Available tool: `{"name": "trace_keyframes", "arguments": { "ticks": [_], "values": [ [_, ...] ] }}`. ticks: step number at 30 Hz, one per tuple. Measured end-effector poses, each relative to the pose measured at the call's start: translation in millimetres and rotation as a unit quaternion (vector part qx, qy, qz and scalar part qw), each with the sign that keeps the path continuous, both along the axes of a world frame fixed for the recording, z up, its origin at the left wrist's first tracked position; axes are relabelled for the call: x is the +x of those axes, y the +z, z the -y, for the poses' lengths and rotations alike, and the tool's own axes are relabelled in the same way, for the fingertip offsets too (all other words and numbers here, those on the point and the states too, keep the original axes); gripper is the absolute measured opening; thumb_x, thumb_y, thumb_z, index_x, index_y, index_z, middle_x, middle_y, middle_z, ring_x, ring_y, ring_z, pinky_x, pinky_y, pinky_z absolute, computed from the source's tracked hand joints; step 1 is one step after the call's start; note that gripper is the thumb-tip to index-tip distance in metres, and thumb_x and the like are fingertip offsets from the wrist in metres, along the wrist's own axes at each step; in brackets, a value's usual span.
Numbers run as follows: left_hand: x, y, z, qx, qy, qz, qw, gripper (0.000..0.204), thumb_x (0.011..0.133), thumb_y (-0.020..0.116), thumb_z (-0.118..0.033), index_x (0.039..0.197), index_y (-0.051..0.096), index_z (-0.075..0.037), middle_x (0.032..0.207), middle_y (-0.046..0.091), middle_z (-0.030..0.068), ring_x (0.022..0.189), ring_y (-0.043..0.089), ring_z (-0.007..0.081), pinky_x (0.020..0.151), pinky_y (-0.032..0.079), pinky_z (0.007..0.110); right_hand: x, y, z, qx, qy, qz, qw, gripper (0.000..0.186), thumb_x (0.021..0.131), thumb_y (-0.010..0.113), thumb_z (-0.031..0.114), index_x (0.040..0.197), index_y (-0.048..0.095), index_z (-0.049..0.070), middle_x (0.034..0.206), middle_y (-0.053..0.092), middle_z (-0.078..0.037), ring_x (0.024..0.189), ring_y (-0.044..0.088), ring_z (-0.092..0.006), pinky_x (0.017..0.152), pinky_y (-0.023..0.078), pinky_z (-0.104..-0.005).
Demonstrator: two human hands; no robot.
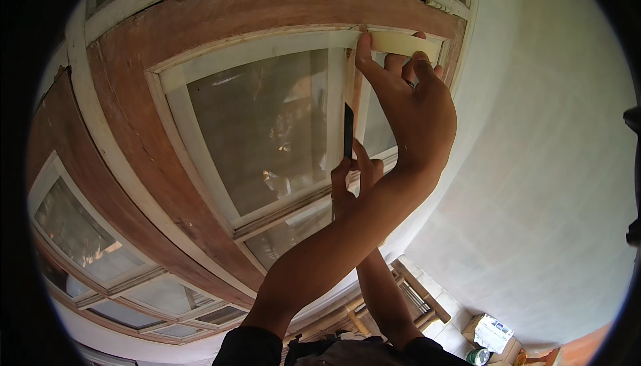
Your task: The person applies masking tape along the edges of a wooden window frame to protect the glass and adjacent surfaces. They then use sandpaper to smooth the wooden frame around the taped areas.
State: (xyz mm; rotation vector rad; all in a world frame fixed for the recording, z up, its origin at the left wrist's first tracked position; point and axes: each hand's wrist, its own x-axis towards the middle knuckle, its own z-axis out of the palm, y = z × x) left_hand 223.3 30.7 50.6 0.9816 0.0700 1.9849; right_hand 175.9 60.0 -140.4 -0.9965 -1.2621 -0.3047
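A reddish-brown wooden door or window frame (127, 132) holds glass panes, with pale masking tape (260, 46) along the edges of the large pane (260, 132). My left arm crosses over my right. At the upper right corner, my left hand (420, 112) grips a wide length of cream masking tape (399, 44) between thumb and fingers. Whether a roll is behind it, I cannot tell. Below it, my right hand (357, 176) is closed around a cutter knife, its dark angled blade (348, 132) pointing up beside the narrow wooden bar. My left forearm partly hides the right hand.
A pale wall (534, 166) rises close on the right. Another framed panel with smaller panes (87, 232) lies to the left. Below are a bamboo bench (420, 292), a box with white and blue sides (491, 332) and a green-topped can (478, 356).
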Motion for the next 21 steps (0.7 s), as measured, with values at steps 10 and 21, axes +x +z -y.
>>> {"name": "trace_keyframes", "arguments": {
  "ticks": [10,21],
  "values": [
    [2,6,2,-0.023,0.017,0.011,1.0,0.07,0.106,0.045,0.001,0.168,0.013,-0.008,0.144,0.058,0.0167,0.116,0.059,0.0235,0.104,0.055,0.041,-15,95,-26,0.149,-0.066,0.009,0.987,0.051,0.092,0.078,0.005,0.143,0.072,0.01,0.086,0.071,-0.009,0.075,0.068,-0.0209,0.076,0.056,-0.0368],
    [-3,7,4,-0.024,0.002,0.014,1.0,0.07,0.108,0.053,-0.002,0.167,0.014,-0.008,0.142,0.064,0.0212,0.122,0.062,0.0231,0.099,0.057,0.037,-12,99,-31,0.154,-0.017,0.011,0.988,0.055,0.092,0.079,0.005,0.146,0.069,0.008,0.103,0.074,-0.009,0.091,0.073,-0.0223,0.084,0.058,-0.0378]
  ]
}}
